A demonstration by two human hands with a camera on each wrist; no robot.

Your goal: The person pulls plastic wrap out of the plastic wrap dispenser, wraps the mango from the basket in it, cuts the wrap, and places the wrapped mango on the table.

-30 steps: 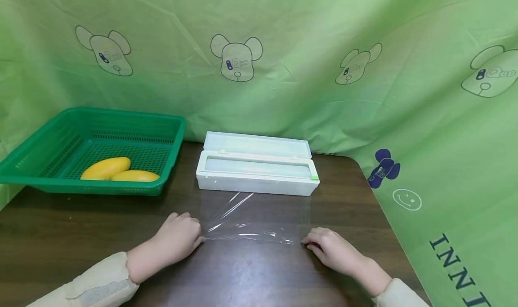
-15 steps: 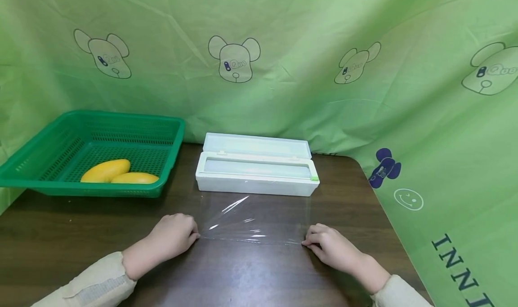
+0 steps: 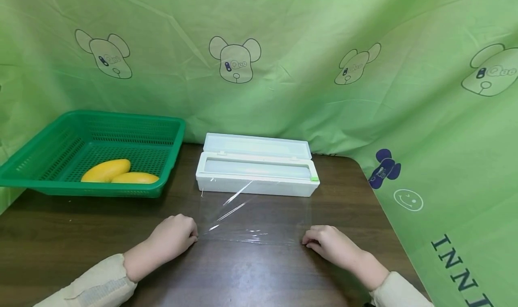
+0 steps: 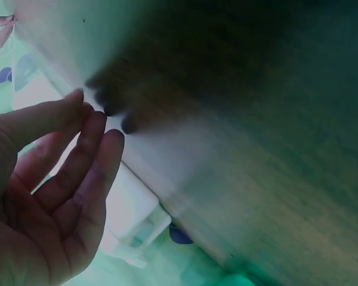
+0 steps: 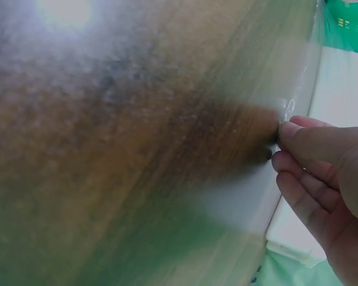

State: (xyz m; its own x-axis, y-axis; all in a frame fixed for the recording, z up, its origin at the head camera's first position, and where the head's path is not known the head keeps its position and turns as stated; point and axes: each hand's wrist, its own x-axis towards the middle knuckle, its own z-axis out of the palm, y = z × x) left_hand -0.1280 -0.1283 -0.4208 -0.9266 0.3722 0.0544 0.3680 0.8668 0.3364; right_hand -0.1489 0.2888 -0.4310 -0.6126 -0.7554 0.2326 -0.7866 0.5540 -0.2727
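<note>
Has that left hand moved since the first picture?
Yes, slightly: in the head view, the left hand has shifted a little to the left, judged against the left end of the white box.

"where's there room to pass?"

"along the table's right edge, beside my right hand, and between my left hand and the green basket."

"what's in the way?"

"clear film, spread from the white box near the far edge to both hands; the basket covers the far left corner."
</note>
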